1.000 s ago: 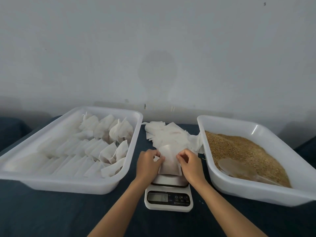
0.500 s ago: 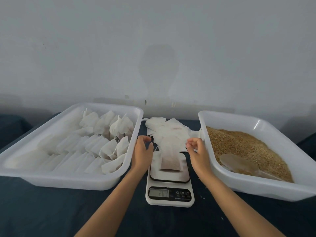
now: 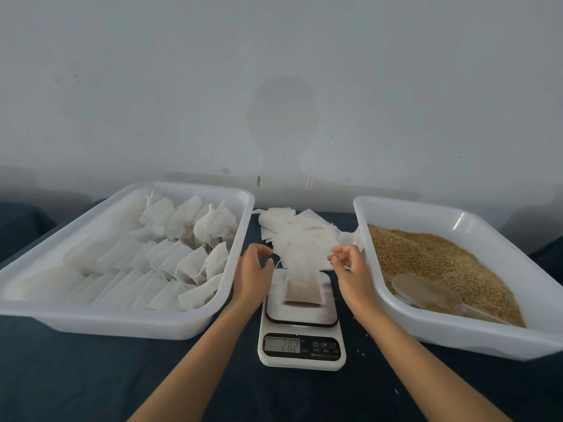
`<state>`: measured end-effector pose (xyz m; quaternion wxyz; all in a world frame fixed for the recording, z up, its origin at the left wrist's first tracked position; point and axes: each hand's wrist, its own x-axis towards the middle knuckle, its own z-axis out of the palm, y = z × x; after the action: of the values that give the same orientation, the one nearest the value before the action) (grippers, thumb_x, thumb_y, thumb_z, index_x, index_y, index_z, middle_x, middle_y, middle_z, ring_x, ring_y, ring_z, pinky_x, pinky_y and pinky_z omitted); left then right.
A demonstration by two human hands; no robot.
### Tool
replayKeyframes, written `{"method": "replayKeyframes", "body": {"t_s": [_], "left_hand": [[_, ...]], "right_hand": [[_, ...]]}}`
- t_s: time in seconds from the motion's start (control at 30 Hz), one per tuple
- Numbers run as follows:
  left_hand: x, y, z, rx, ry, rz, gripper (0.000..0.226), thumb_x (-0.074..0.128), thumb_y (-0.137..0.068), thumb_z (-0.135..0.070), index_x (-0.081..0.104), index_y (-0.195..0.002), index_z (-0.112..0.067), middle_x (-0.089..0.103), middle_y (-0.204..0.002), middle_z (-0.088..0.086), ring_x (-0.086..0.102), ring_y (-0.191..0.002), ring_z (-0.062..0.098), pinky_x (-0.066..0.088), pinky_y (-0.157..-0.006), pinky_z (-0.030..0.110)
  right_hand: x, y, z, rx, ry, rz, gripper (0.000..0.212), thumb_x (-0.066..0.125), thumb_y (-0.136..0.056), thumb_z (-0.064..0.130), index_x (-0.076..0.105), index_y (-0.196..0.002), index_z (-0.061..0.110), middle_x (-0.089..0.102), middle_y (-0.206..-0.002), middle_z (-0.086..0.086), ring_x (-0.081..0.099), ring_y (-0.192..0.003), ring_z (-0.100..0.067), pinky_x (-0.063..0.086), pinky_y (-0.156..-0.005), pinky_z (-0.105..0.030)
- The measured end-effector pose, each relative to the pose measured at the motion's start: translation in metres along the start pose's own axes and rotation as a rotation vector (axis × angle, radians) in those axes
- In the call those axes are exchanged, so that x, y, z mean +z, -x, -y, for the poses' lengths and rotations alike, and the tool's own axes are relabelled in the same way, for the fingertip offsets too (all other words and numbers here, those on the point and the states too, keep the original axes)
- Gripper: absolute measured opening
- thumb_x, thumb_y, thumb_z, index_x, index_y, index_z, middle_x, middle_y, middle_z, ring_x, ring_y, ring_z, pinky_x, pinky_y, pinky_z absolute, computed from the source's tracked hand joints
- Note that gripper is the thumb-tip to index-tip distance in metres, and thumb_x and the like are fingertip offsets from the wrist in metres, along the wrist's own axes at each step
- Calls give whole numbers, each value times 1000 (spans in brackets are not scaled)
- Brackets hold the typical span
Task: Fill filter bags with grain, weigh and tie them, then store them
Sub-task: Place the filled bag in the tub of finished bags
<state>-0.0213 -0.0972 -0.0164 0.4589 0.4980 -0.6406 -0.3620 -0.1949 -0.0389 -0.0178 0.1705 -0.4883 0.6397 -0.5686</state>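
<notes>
Head view, nearest first: a small white digital scale [image 3: 301, 345] sits on the dark cloth [image 3: 76, 376], its display lit, though the digits are too blurred to trust. On its platform lies the filled filter bag [image 3: 303, 289], a soft, translucent paper-like pouch with brownish grain showing through, its long axis running away from the person and its mouth at the far end. It lies between the two hands and a little nearer than their fingertips. The left hand [image 3: 254, 274] hovers just left of it, fingers loosely curled and holding nothing; a thin string trails near its fingertips. The right hand [image 3: 350, 269] hovers just right, equally slack and empty. Both seem about equally near, so tying looks like the likely next step. Beyond lies a pile of flat empty bags [image 3: 300, 236]. Left is a white plastic tray [image 3: 122, 324] of tied bags, right a tray [image 3: 457, 339] of coarse golden grain [image 3: 441, 257] with a clear scoop [image 3: 426, 292].
</notes>
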Motion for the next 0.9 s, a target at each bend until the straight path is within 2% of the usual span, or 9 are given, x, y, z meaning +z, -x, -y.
{"method": "replayKeyframes", "body": {"t_s": [0.13,0.27,0.4,0.47,0.57,0.63,0.73,0.83,0.9], "left_hand": [[2,-1,1,-22,-24,38,18,54,-92,-10,55,-110,-10,61,-113,1,56,-105,14,44,-83,23],[9,-1,2,-81,-120,243,42,58,-91,-37,47,-123,-12,57,-124,2,53,-110,15,41,-88,26],[16,1,1,-140,-127,401,72,69,-79,-47,36,-134,-14,52,-132,7,51,-119,18,39,-105,37],[19,1,0,-117,-235,368,75,72,-75,-49,35,-133,-18,55,-127,2,49,-115,13,26,-114,41],[19,2,-8,-85,-341,306,71,72,-74,-50,36,-128,-22,57,-111,-7,51,-112,12,1,-117,42],[21,2,-14,-65,-336,269,68,73,-75,-47,36,-127,-23,53,-96,-13,54,-108,13,6,-117,40],[22,2,-25,-54,-234,214,66,73,-78,-38,34,-129,-23,46,-94,-12,51,-97,9,39,-94,23],[16,-1,-39,-53,-161,162,54,70,-81,-33,39,-125,-23,51,-104,-7,54,-94,12,41,-75,20],[6,-6,-53,-6,-160,124,28,65,-84,-31,50,-106,-21,58,-95,-6,57,-84,12,44,-69,23]], "right_hand": [[4,-1,1,21,28,25,12,50,-94,6,52,-105,11,63,-96,-1,56,-87,0,41,-66,-1],[10,-1,2,103,68,106,14,55,-94,15,49,-107,16,62,-97,1,59,-85,-6,42,-58,-5],[14,-2,0,165,132,180,24,62,-90,28,49,-108,22,61,-98,4,59,-91,-11,48,-86,-30],[16,-2,-1,185,145,199,28,66,-86,29,48,-108,23,63,-96,2,61,-92,-14,48,-90,-34],[17,-3,1,150,138,170,30,72,-81,20,52,-103,23,64,-88,-1,61,-85,-12,48,-79,-25],[16,-4,6,113,89,144,28,73,-80,11,55,-99,22,65,-82,-5,63,-81,-14,48,-72,-21],[16,-8,22,46,25,129,28,71,-80,4,56,-93,24,67,-77,-3,65,-77,-11,48,-68,-17],[21,-18,44,-25,-40,132,30,71,-79,1,57,-90,25,68,-76,2,65,-74,-3,48,-66,-12],[28,-27,62,-70,-67,133,27,70,-80,1,58,-89,23,68,-77,3,64,-76,-1,47,-67,-8]]}}
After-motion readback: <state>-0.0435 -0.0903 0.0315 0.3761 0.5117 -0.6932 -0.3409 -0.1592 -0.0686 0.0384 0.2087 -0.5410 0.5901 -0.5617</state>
